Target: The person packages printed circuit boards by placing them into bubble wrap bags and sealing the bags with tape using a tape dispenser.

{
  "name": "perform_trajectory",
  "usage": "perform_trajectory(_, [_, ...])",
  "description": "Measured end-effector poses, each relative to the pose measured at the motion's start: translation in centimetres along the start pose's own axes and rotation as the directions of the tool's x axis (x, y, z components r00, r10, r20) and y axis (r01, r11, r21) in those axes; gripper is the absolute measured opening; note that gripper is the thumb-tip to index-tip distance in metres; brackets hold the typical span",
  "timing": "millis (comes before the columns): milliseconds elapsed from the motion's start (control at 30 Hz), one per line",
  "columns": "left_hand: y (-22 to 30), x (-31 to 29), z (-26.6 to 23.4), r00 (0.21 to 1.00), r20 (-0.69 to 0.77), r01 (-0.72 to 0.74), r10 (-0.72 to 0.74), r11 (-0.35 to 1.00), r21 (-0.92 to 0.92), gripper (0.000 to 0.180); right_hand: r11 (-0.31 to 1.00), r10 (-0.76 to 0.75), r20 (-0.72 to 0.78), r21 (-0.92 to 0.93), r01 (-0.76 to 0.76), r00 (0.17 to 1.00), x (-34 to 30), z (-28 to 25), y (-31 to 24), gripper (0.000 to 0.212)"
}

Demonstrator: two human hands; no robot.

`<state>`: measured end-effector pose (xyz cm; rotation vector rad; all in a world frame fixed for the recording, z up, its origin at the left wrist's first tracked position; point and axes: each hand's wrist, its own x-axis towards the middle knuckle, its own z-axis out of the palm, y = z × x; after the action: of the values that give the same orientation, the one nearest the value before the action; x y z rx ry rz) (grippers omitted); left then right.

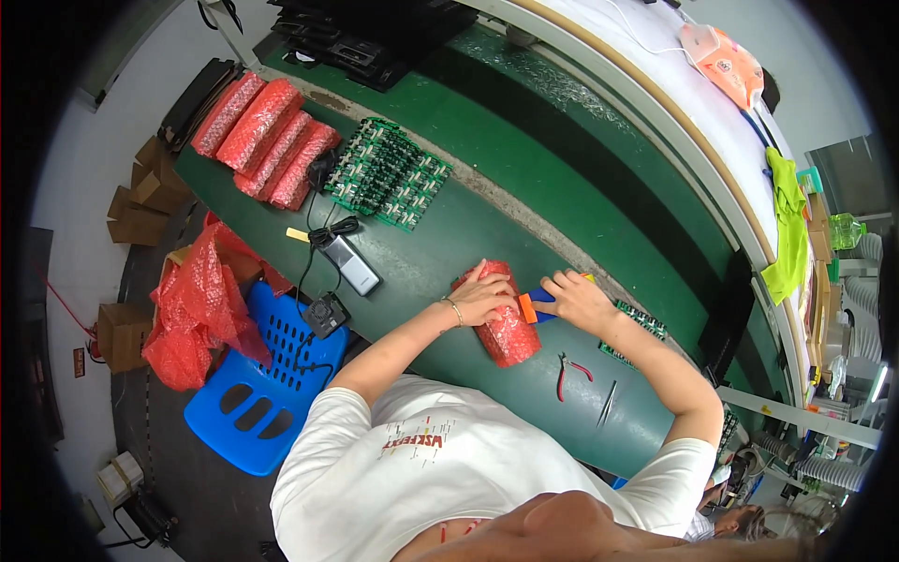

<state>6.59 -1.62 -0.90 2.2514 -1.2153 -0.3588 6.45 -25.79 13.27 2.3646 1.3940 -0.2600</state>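
A roll-shaped bundle in red bubble wrap [511, 343] lies on the green tabletop in front of me. My left hand [480, 298] grips it from above, fingers curved over its upper part. In my right hand [578, 298] is a blue and orange tape dispenser [535, 302], its orange end against the bundle's right side. Any tape between them is too small to make out. Red-handled pliers [564, 376] and metal tweezers [608, 403] lie right of the bundle. Beyond my right forearm are some green circuit boards [641, 323].
Many circuit boards [384, 173] stand in rows at the far left, beside several red bubble-wrapped bundles [267, 126]. A grey box-shaped device [350, 264] with black cables lies nearer. A blue chair [257, 417] and loose red bubble wrap [201, 314] stand off the table's left edge.
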Motion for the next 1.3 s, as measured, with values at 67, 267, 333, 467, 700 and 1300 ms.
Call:
perform_trajectory(67, [-0.4, -0.5, 0.2, 0.998, -0.032, -0.054, 0.052, 0.997, -0.047, 0.049, 0.998, -0.046, -0.072, 0.031, 0.048, 0.996, -0.6, -1.2, 1.6, 0.049])
perform_trajectory(267, [-1.0, -0.7, -0.3, 0.993, -0.049, -0.116, 0.111, 0.989, -0.097, 0.044, 0.996, -0.077, -0.155, 0.038, 0.084, 0.985, -4.5, -1.2, 4.3, 0.048])
perform_trajectory(333, [-0.6, -0.4, -0.4, 0.992, -0.039, -0.125, 0.121, 0.987, -0.098, 0.044, 0.997, -0.070, -0.164, 0.009, 0.072, 0.984, -4.9, -0.9, 3.8, 0.046])
perform_trajectory(467, [0.8, 0.0, -0.2, 0.986, -0.074, -0.139, 0.152, 0.977, 0.161, 0.044, 0.998, -0.033, -0.061, -0.061, 0.029, 0.998, -2.1, 0.1, 1.0, 0.037])
perform_trajectory(700, [2.9, 1.8, 2.9, 0.967, -0.127, -0.221, 0.222, 0.975, 0.020, 0.052, 0.942, 0.064, 0.190, -0.336, 0.004, 0.980, 4.2, 2.7, -1.7, 0.019])
perform_trajectory(1300, [2.2, 0.5, -0.2, 0.835, -0.445, 0.368, -0.322, 0.930, 0.018, 0.062, -0.704, 0.648, 0.728, 0.685, -0.190, 0.225, 3.2, 16.9, 12.6, 0.050])
